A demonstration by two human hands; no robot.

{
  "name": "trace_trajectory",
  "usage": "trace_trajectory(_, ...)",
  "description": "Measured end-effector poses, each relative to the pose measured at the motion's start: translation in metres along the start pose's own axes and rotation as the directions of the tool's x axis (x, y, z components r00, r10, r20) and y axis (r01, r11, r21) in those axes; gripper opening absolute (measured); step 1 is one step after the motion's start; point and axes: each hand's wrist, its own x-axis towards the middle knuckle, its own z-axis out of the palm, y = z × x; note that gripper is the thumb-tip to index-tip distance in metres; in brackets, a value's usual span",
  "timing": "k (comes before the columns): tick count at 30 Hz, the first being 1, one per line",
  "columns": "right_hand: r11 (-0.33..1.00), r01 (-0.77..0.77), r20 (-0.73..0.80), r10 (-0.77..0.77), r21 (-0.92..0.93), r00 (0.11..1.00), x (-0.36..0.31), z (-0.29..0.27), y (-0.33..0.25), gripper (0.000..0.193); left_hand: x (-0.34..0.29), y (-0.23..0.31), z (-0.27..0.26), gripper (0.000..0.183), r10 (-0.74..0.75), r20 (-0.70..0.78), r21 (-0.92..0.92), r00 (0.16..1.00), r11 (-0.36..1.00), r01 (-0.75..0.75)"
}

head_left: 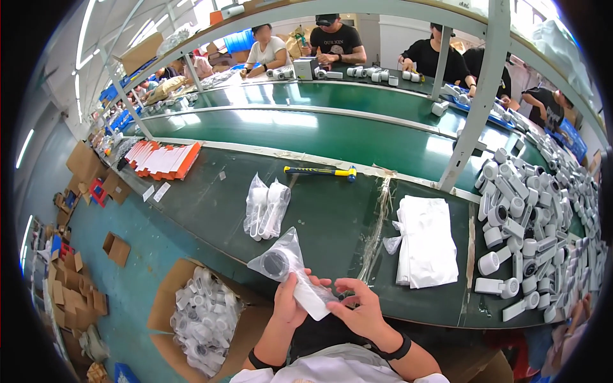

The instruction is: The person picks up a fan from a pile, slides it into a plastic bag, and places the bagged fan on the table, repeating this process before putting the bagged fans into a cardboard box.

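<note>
I have the white gadget (313,300) at the centre of my clock, near the counter's front edge and inside a clear bag (292,246). Its round head points towards 11 o'clock, its handle towards 5. I see the left hand (292,307) gripping the handle, thumb laid over the top. The right hand (365,313), at 4 o'clock, has its fingers curled beside the lower end; I can't tell whether they pinch the plastic.

On the counter (329,223), I find two bagged gadgets (267,209) lying side by side near 11 o'clock, and a hammer (319,171) with a yellow and black handle beyond, at 12. Just short of 3 o'clock I make out a stack of white bags (429,246), and farther out at 3 a big heap of loose gadgets (527,223). Orange and white boxes (165,159) lie near 10. At 8 o'clock, below the counter, I see an open carton (165,300) full of bagged pieces (205,322). A green belt (287,131) runs across 12, with people (338,43) beyond it.
</note>
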Motion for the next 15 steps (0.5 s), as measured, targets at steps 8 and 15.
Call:
trace_trajectory(8, 0.952, -0.305, 0.173, 0.295, 0.034, 0.939, -0.007, 0.001, 0.017, 0.020, -0.002, 0.002, 0.012, 0.029, 0.032, -0.049, 0.088, 0.998, 0.996, -0.027)
trace_trajectory(15, 0.950, 0.154, 0.005, -0.159, -0.272, 0.987, -0.011, 0.000, 0.015, 0.007, -0.009, 0.006, 0.008, 0.038, -0.061, -0.209, 0.131, 0.976, 0.987, 0.090)
